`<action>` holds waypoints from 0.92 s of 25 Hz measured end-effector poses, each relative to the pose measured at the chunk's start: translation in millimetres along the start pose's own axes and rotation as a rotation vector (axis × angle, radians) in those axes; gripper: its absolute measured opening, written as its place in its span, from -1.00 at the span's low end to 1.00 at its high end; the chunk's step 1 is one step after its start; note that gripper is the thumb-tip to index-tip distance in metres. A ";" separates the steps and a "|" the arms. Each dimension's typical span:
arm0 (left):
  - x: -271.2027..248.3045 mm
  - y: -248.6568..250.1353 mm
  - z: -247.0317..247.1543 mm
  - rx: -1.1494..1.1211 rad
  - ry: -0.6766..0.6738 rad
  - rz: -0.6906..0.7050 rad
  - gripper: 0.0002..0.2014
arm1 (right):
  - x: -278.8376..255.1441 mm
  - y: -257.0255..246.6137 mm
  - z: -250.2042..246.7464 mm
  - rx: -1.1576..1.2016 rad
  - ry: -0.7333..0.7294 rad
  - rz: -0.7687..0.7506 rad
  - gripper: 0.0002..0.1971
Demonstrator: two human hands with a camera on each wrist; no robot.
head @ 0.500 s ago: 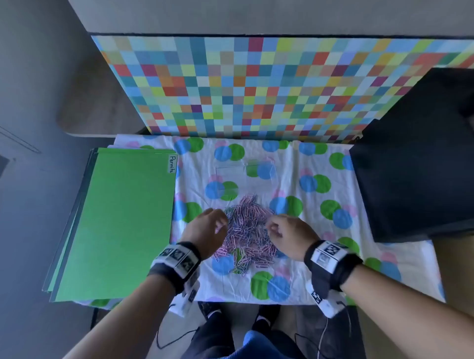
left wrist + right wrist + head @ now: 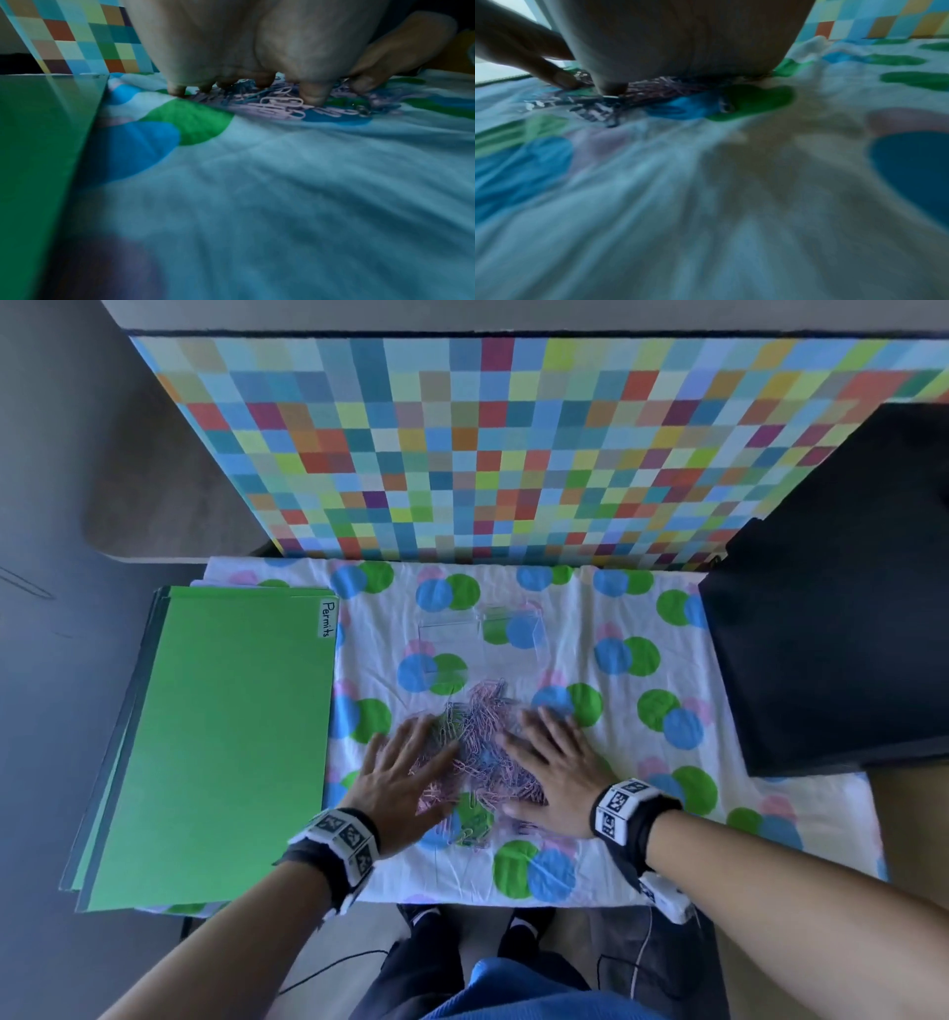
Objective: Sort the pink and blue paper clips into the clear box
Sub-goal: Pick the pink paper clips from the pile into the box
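A heap of pink and blue paper clips (image 2: 482, 747) lies on the spotted cloth (image 2: 606, 731) in the middle of the table. My left hand (image 2: 405, 773) lies flat with spread fingers on the heap's left side, and my right hand (image 2: 549, 762) lies flat on its right side. In the left wrist view my fingertips (image 2: 313, 95) press down on the paper clips (image 2: 280, 105). The right wrist view shows my palm over the paper clips (image 2: 654, 89). The clear box (image 2: 482, 634) stands empty just beyond the heap, hard to make out against the cloth.
A stack of green folders (image 2: 215, 742) labelled "Permits" lies at the left. A black object (image 2: 832, 618) covers the right side. A multicoloured checked panel (image 2: 488, 449) stands upright behind the cloth. The table's front edge is near my wrists.
Both hands were curled at the heap's edges, fingers picking at clips. Now both have flattened out and press down on the heap with fingers spread.
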State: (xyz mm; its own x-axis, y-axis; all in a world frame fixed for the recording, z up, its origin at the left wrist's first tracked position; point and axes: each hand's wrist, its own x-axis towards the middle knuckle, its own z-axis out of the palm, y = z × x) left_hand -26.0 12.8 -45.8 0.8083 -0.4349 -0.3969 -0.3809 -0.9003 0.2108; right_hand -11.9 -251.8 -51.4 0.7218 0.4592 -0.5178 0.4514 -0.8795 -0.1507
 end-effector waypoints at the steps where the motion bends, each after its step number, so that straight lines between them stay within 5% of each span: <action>1: -4.7 -5.2 -1.0 0.001 -0.010 -0.011 -0.28 | -5.1 11.6 -1.5 -0.007 -0.009 0.020 -0.10; 7: -16.0 -10.8 -3.4 -0.039 0.000 -0.044 -0.29 | -23.7 42.9 -7.5 0.048 0.034 0.101 -0.10; 12: 11.4 11.9 -17.5 -0.115 0.294 -0.069 -0.75 | 2.6 14.4 -21.0 0.298 0.498 0.040 -0.88; 15: 34.8 19.7 -28.7 -0.218 0.323 -0.172 -0.88 | 19.8 -5.4 -36.3 0.383 0.457 0.069 -0.92; 20: 49.2 25.6 -25.9 -0.234 0.228 -0.250 -0.82 | 37.4 -19.6 -40.2 0.325 0.382 -0.003 -0.81; 23: 43.7 24.8 -20.1 -0.208 0.231 -0.270 -0.83 | 35.5 -15.2 -38.7 0.340 0.345 0.038 -0.91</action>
State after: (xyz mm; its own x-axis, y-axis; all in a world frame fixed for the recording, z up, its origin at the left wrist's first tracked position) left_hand 9.0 -28.1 -40.0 0.9554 -0.1461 -0.2566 -0.0611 -0.9480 0.3122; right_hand 27.2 -217.4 -34.9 0.8921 0.3903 -0.2277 0.2661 -0.8610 -0.4335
